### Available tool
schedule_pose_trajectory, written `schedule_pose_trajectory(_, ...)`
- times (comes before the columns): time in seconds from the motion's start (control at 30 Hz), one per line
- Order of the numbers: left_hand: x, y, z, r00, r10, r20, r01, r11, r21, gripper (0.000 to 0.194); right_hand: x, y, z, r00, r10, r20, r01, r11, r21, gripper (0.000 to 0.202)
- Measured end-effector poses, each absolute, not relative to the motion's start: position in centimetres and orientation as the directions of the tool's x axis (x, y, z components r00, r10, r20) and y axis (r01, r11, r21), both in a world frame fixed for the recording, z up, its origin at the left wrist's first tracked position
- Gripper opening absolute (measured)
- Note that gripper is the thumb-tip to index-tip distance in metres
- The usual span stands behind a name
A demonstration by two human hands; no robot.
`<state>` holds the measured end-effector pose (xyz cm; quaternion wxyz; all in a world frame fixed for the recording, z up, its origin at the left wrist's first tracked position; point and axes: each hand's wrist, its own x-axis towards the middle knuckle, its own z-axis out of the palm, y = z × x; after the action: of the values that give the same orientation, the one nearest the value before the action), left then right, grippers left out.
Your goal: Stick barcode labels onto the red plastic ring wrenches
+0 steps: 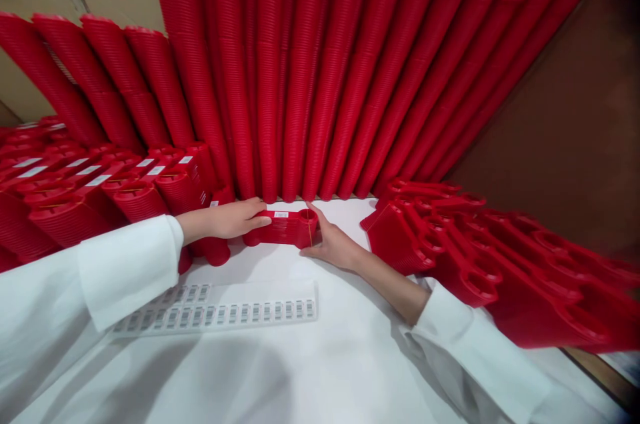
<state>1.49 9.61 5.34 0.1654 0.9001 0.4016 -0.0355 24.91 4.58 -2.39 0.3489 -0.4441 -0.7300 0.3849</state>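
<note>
Head view: both outstretched hands, left hand (pixel 233 219) and right hand (pixel 333 245), grip the red bundle (pixel 287 227).

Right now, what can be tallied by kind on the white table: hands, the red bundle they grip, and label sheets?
Hands: 2, left hand and right hand, one at each end of the bundle
Red bundle held between them, with a white label on top: 1
Barcode label sheets: 1 strip
Total: 4
The red stacks behind are too many to count.
</note>
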Motion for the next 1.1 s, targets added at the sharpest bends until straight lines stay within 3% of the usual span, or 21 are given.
schedule_pose_trajectory(0.1,1.3,10.0,5.0,0.686,0.705,-0.182,0.724,-0.632,0.277,0.042,24.8,4.3,-2.6,-0.32,0.935,0.152,0.455,0.292,-0.841,0.103)
schedule_pose_trajectory(0.27,0.9,10.3,4.8,0.691,0.698,-0.187,0.717,-0.628,0.302,0.042,24.8,4.3,-1.7,-0.352,0.916,0.189,0.556,0.368,-0.746,0.083)
schedule_pose_trajectory(0.57,0.7,9.8,5.7,0.69,0.682,-0.242,0.713,-0.582,0.391,0.046,25.1,2.9,-1.2,-0.427,0.855,0.294,0.58,0.508,-0.637,0.069)
schedule_pose_trajectory(0.73,0.7,9.3,6.3,0.696,0.672,-0.254,0.705,-0.572,0.42,0.049,25.3,2.5,-1.4,-0.417,0.851,0.32,0.515,0.511,-0.688,0.075)
schedule_pose_trajectory(0.87,1.0,8.8,6.6,0.69,0.68,-0.247,0.708,-0.564,0.425,0.05,25.1,2.5,-2.0,-0.309,0.853,0.419,0.39,0.516,-0.763,0.076)
schedule_pose_trajectory(1.1,1.2,8.7,6.4,0.674,0.706,-0.217,0.712,-0.544,0.443,0.043,24.0,2.4,-2.1,-0.16,0.88,0.447,0.164,0.47,-0.867,0.049)
